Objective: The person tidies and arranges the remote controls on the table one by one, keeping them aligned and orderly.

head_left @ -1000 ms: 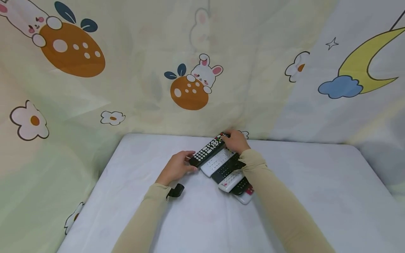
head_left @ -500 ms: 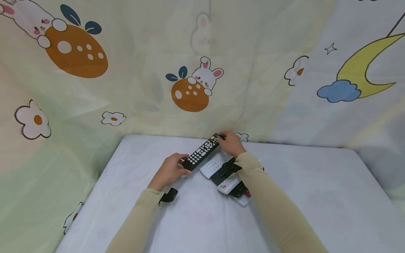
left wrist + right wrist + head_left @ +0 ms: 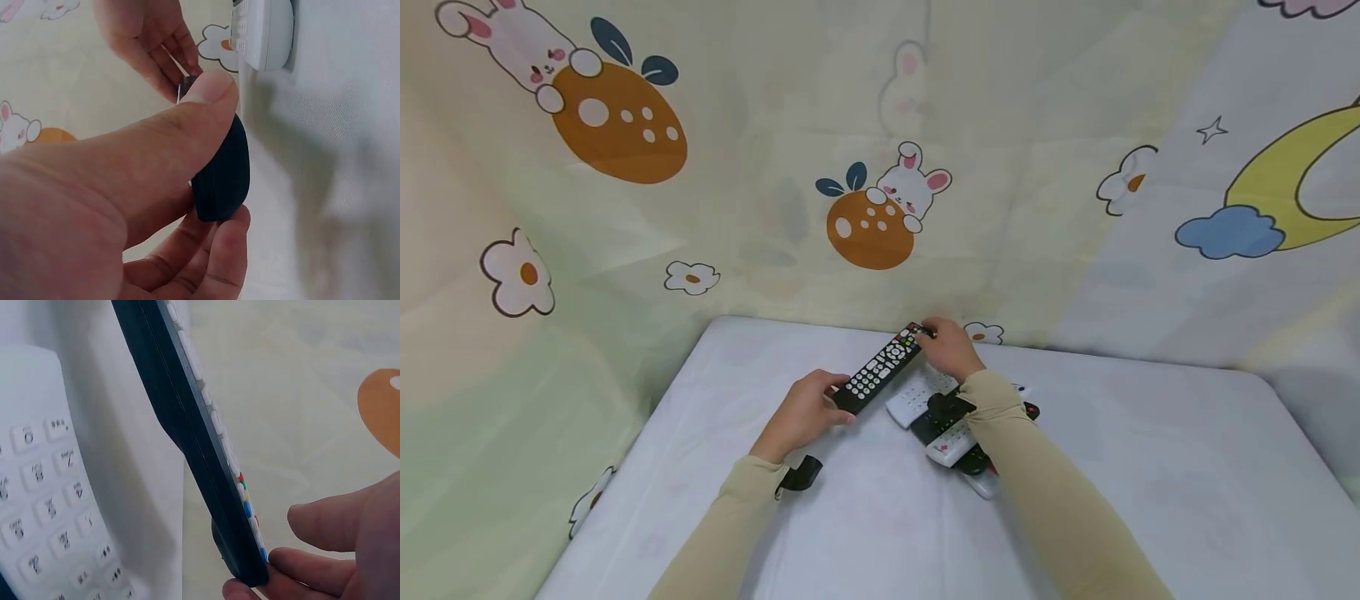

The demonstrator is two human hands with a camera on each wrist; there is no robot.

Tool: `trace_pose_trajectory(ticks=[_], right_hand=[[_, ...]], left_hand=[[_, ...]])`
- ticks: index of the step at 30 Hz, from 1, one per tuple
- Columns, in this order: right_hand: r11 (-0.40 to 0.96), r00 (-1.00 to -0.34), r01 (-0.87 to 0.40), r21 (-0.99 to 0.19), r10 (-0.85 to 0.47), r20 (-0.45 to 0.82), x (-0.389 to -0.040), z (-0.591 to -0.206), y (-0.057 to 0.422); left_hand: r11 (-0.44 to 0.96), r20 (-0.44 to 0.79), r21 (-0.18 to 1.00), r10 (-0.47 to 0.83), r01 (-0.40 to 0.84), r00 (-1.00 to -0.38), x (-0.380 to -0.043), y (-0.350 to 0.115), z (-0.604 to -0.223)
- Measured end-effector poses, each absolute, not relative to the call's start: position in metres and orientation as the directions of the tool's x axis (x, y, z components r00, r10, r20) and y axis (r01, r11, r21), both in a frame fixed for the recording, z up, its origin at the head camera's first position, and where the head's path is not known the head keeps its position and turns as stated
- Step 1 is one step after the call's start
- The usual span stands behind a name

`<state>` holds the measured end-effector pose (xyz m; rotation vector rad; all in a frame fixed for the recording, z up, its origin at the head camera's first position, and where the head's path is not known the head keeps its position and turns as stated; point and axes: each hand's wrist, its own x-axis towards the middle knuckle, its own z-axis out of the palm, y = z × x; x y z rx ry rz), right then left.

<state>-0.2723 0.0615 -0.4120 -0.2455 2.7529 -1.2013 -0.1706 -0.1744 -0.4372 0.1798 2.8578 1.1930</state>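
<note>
A black remote control [image 3: 883, 367] with white buttons hangs between both hands, tilted diagonally and raised off the white cloth. My left hand [image 3: 801, 414] grips its near end; thumb and fingers lie on opposite sides in the left wrist view. At the far end, by the coloured buttons, my right hand [image 3: 951, 348] holds the remote. The right wrist view has its fingers [image 3: 306, 569] at the tip, with the thumb standing apart from the button face. Beside it lies a white remote [image 3: 917, 400], first in an overlapping row of remotes partly hidden by the right forearm.
The row continues with a dark remote [image 3: 925, 429], another white one [image 3: 949, 447] and more beneath the right sleeve [image 3: 1045, 467]. White cloth [image 3: 865, 533] covers the table. A printed curtain [image 3: 760, 208] rises directly behind its back edge.
The black remote has come up and left, away from the white remote at the row's end. Both hands moved with it. The head view has shifted slightly.
</note>
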Motion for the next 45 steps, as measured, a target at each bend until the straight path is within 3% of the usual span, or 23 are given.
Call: trace_pose_trajectory(ticks=[45], right_hand=[[0.571,-0.936,-0.175,-0.802,-0.349,-0.044,-0.267,-0.433,-0.023]], left_hand=[[0.75,-0.001,0.659,-0.087,-0.066,-0.996,-0.124,-0.207,-0.442]])
